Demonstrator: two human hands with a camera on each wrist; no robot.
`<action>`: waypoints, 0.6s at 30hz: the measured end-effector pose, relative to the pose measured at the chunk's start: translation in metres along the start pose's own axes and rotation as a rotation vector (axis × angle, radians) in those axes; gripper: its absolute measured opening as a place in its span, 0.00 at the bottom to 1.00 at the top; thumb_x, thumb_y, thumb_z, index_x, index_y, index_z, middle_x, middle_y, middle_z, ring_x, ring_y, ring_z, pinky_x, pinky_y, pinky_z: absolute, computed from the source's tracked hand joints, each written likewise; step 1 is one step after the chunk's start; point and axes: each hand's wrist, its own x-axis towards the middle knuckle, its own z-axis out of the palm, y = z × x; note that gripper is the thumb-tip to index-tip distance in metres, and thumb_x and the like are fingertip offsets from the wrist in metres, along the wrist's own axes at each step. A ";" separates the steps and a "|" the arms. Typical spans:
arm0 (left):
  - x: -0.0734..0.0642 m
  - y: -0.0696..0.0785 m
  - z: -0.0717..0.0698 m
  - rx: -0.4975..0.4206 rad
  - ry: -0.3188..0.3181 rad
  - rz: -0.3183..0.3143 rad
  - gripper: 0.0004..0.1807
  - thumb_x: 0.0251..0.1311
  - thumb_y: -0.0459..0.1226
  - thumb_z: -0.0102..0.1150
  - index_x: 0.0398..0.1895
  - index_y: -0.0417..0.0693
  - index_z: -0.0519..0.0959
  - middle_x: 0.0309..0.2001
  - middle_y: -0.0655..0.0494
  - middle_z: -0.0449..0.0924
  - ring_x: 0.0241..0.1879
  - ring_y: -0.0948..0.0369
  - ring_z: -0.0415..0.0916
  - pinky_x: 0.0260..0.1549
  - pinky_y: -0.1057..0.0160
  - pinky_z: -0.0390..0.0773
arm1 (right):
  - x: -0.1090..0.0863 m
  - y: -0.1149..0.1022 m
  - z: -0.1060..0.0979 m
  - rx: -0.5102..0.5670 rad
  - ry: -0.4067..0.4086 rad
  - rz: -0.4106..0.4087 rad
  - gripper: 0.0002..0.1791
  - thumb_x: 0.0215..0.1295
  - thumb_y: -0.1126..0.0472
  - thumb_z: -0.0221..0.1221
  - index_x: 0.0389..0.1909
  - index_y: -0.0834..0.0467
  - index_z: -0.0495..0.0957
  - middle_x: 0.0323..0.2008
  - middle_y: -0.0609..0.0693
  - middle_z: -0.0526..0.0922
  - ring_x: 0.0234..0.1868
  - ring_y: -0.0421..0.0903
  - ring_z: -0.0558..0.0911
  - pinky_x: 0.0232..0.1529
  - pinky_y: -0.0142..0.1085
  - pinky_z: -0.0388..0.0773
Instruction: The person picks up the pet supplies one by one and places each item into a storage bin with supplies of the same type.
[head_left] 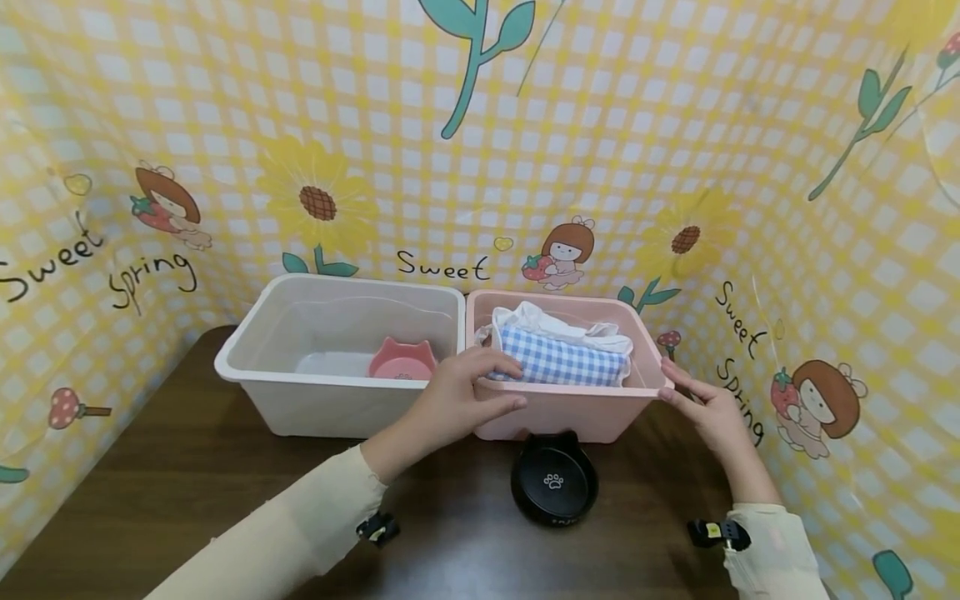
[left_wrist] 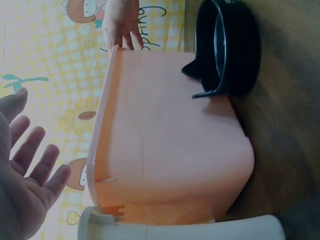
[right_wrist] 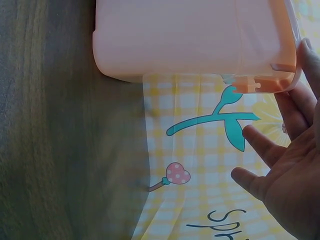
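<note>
Inside the pink plastic bin (head_left: 570,413) lies a folded blue-and-white checked cloth (head_left: 562,354) with white ruffled trim. My left hand (head_left: 453,396) hovers by the bin's front left rim, fingers relaxed and spread; the left wrist view shows it holding nothing. At the bin's right front corner, my right hand (head_left: 708,408) pinches the rim between thumb and forefinger, its other fingers loose. In front of this bin, a black cat-eared pet bowl (head_left: 555,479) with a paw print leans against the wall.
A white-grey bin (head_left: 322,406) stands against the pink bin's left side, with a pink cat-eared bowl (head_left: 403,360) in it. Both bins sit on a dark wooden table (head_left: 450,533). Yellow checked fabric (head_left: 420,192) hangs behind and at both sides.
</note>
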 end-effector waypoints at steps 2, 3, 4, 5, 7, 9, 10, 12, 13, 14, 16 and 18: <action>-0.005 0.000 0.001 -0.041 -0.020 -0.028 0.16 0.55 0.43 0.78 0.47 0.58 0.86 0.50 0.67 0.84 0.53 0.65 0.78 0.56 0.51 0.81 | 0.000 0.001 0.000 0.002 -0.001 -0.002 0.30 0.69 0.45 0.66 0.69 0.49 0.75 0.69 0.37 0.74 0.65 0.18 0.65 0.75 0.41 0.61; -0.008 0.000 0.002 -0.063 -0.033 -0.046 0.16 0.56 0.43 0.78 0.47 0.58 0.86 0.50 0.68 0.84 0.53 0.63 0.79 0.57 0.51 0.81 | 0.000 0.001 0.000 0.002 -0.002 -0.003 0.30 0.69 0.45 0.66 0.69 0.50 0.75 0.69 0.37 0.74 0.65 0.17 0.65 0.76 0.47 0.60; -0.010 0.000 0.002 -0.076 -0.047 -0.067 0.16 0.56 0.44 0.77 0.48 0.60 0.85 0.50 0.69 0.84 0.53 0.63 0.79 0.58 0.52 0.80 | 0.000 0.001 0.000 0.002 -0.003 -0.004 0.30 0.69 0.46 0.66 0.69 0.50 0.75 0.69 0.38 0.74 0.65 0.17 0.65 0.76 0.48 0.59; -0.013 -0.001 0.003 -0.092 -0.060 -0.085 0.17 0.56 0.44 0.77 0.48 0.61 0.85 0.50 0.70 0.84 0.53 0.63 0.79 0.59 0.52 0.79 | 0.001 0.001 0.000 0.000 -0.003 -0.006 0.30 0.69 0.46 0.66 0.69 0.50 0.75 0.69 0.38 0.74 0.65 0.17 0.65 0.76 0.44 0.60; -0.017 -0.002 0.005 -0.106 -0.085 -0.119 0.17 0.56 0.44 0.77 0.48 0.63 0.85 0.50 0.71 0.84 0.53 0.63 0.80 0.59 0.54 0.79 | 0.001 0.001 0.000 -0.007 -0.002 -0.010 0.30 0.69 0.45 0.66 0.69 0.49 0.75 0.69 0.38 0.74 0.65 0.18 0.65 0.73 0.32 0.62; -0.022 -0.004 0.008 -0.106 -0.101 -0.135 0.17 0.56 0.44 0.77 0.48 0.63 0.85 0.49 0.71 0.84 0.53 0.61 0.80 0.59 0.55 0.79 | 0.001 0.000 0.000 -0.010 0.000 -0.014 0.30 0.68 0.45 0.66 0.69 0.49 0.75 0.69 0.39 0.74 0.66 0.18 0.66 0.65 0.19 0.63; -0.023 -0.006 0.010 -0.101 -0.105 -0.137 0.17 0.56 0.44 0.77 0.48 0.63 0.85 0.49 0.71 0.84 0.53 0.63 0.80 0.59 0.56 0.79 | 0.000 0.000 0.000 -0.013 0.002 -0.015 0.30 0.68 0.45 0.66 0.69 0.49 0.75 0.69 0.39 0.74 0.66 0.18 0.66 0.63 0.17 0.63; -0.026 -0.010 0.014 -0.090 -0.107 -0.131 0.17 0.56 0.44 0.77 0.49 0.61 0.85 0.50 0.70 0.84 0.53 0.62 0.80 0.57 0.54 0.80 | -0.001 0.000 0.000 -0.014 0.003 -0.015 0.30 0.68 0.45 0.66 0.69 0.48 0.75 0.69 0.40 0.74 0.65 0.18 0.66 0.64 0.18 0.63; -0.028 -0.013 0.016 -0.083 -0.106 -0.132 0.17 0.56 0.44 0.77 0.49 0.61 0.85 0.50 0.70 0.85 0.53 0.61 0.81 0.57 0.54 0.80 | -0.001 0.000 0.000 -0.011 0.001 -0.012 0.30 0.68 0.45 0.66 0.69 0.48 0.75 0.69 0.40 0.73 0.66 0.18 0.66 0.68 0.23 0.63; -0.029 -0.016 0.018 -0.074 -0.108 -0.130 0.17 0.56 0.44 0.77 0.49 0.60 0.85 0.51 0.70 0.85 0.54 0.61 0.81 0.57 0.53 0.81 | -0.001 0.000 0.000 -0.007 -0.001 -0.011 0.30 0.68 0.45 0.66 0.69 0.48 0.75 0.69 0.40 0.73 0.66 0.18 0.65 0.72 0.30 0.63; -0.032 -0.022 0.022 -0.056 -0.115 -0.127 0.17 0.57 0.44 0.77 0.50 0.60 0.85 0.51 0.69 0.85 0.54 0.60 0.80 0.56 0.50 0.81 | 0.000 0.001 0.000 0.003 -0.003 -0.008 0.30 0.68 0.45 0.66 0.69 0.49 0.75 0.69 0.40 0.73 0.66 0.18 0.65 0.75 0.44 0.61; -0.035 -0.029 0.026 -0.036 -0.125 -0.128 0.18 0.57 0.45 0.76 0.51 0.60 0.85 0.51 0.69 0.84 0.54 0.59 0.80 0.55 0.49 0.81 | 0.000 0.002 0.000 0.017 -0.005 -0.004 0.30 0.68 0.45 0.66 0.69 0.50 0.75 0.69 0.39 0.73 0.66 0.18 0.65 0.74 0.56 0.58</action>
